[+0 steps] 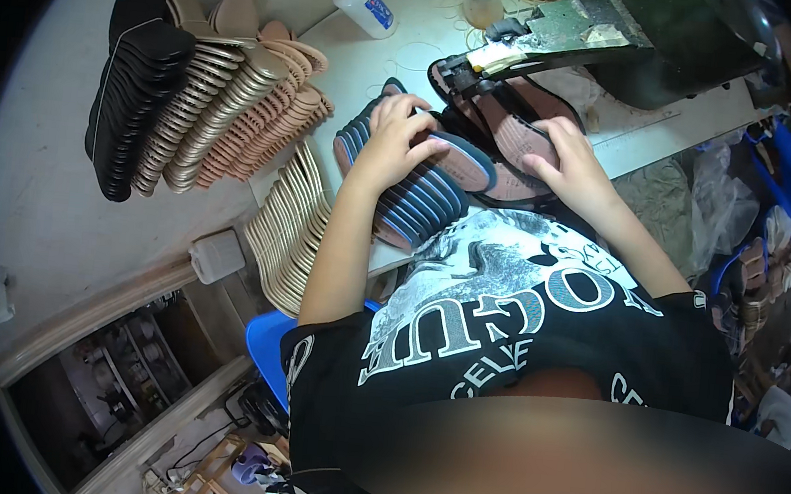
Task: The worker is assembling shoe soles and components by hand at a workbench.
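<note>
Steadying the work with both hands looks like the right way to handle these pieces. The left hand curves over a blue-edged sole that overlaps the row of soles on the table; whether it pinches, I cannot tell. The right hand, thumb and fingers parted, touches a strapped sandal near the machine; its grip is unclear. Best to lift 1 sole by its rim, leaving the row unspilled and the straps untwisted.
</note>
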Demonstrator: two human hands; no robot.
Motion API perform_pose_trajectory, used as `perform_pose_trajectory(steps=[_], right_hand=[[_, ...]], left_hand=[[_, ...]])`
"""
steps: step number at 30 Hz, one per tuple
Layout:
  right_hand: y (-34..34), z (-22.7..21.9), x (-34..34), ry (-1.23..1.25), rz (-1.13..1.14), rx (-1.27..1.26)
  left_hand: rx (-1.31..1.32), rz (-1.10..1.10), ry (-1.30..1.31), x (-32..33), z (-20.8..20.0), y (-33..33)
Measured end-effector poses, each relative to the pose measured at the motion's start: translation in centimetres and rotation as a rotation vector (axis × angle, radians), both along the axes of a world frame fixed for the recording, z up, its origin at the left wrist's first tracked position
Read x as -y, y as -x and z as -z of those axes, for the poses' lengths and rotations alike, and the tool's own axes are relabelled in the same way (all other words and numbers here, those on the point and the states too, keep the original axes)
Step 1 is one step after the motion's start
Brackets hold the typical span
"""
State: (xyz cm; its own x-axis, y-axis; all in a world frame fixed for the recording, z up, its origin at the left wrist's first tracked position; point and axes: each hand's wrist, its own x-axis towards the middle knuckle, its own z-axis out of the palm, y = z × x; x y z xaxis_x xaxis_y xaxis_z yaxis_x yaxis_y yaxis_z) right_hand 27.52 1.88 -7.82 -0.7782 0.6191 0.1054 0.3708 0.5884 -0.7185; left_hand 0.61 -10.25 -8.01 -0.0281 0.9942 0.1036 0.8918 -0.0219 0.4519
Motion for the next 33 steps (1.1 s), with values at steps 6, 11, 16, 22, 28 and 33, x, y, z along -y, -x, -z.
perform_pose_trajectory(steps=[6, 11, 16, 22, 28, 33], right_hand=[[-0.1, -0.6, -0.1, -0.054, -0.04, 0.158], [0.7, -8.6, -0.7, 0.672, -0.283, -0.155], [2.6, -10.3, 0.3, 0.577, -0.45, -0.103], [2.4, -8.8, 1.3, 1.018, -0.199, -0.377], [2.7, -5.5, -0.5, 1.261, -0.646, -0.416], [6.1, -3.9, -0.4, 1.243, -0.541, -0.302]], left_hand=[[0.574, 0.028, -0.44, 0.7, -1.3, -2.3], [0.191, 0.076, -0.464, 1.6, -8.2, -4.1], [0.01, 0.027, -0.636, 0.4, -8.9, -5.4], [1.255, -0.491, -0.7, 0.4, -6.3, -5.0], [1.641, -0.437, -0.46, -1.2, -7.7, -6.8], [1.664, -0.349, -0.333, -2.3, -8.6, -8.7]])
